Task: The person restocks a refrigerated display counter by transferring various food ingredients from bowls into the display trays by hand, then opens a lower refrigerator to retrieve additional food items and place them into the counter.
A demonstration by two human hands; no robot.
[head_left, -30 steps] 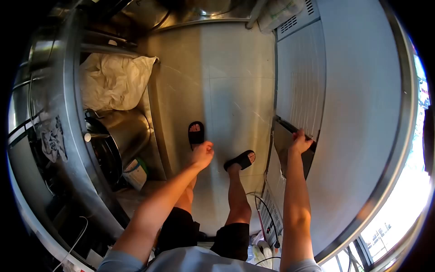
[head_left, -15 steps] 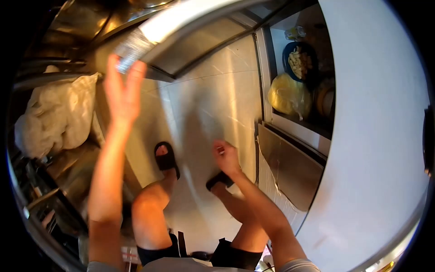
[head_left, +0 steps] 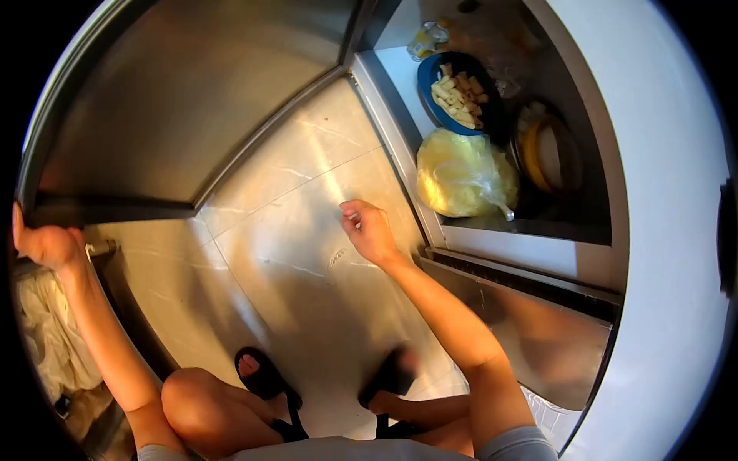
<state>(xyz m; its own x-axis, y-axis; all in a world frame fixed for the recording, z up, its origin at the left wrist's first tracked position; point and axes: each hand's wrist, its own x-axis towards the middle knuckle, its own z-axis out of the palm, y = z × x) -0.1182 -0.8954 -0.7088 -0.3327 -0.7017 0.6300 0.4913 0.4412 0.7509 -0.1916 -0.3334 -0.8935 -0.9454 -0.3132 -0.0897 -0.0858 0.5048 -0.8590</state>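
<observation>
At the far left, my left hand (head_left: 50, 244) grips the outer edge of an open fridge door (head_left: 207, 84), with its thumb up along the edge and some fingers hidden. My right hand (head_left: 370, 233) hangs over the floor in front of the open compartment, fingers curled in, nothing visible in them. Inside the fridge (head_left: 538, 257) stands a blue bowl (head_left: 427, 96) of pale cut pieces (head_left: 459, 98). Just in front of it lies a tied clear plastic bag (head_left: 461, 173) with yellowish contents. A round yellow-rimmed container (head_left: 530, 157) sits deeper in shadow.
A small jar or cup (head_left: 427, 40) stands behind the bowl. Below the compartment is a shiny panel (head_left: 530, 338). Whitish cloth or bags (head_left: 54, 330) hang at the left. My feet in black slippers (head_left: 265, 373) are on the tiled floor (head_left: 284, 230).
The door has swung wider to the left, with my left hand moving along with it. The view has turned and come nearer to the fridge, showing more of its inside. My right hand stays curled.
</observation>
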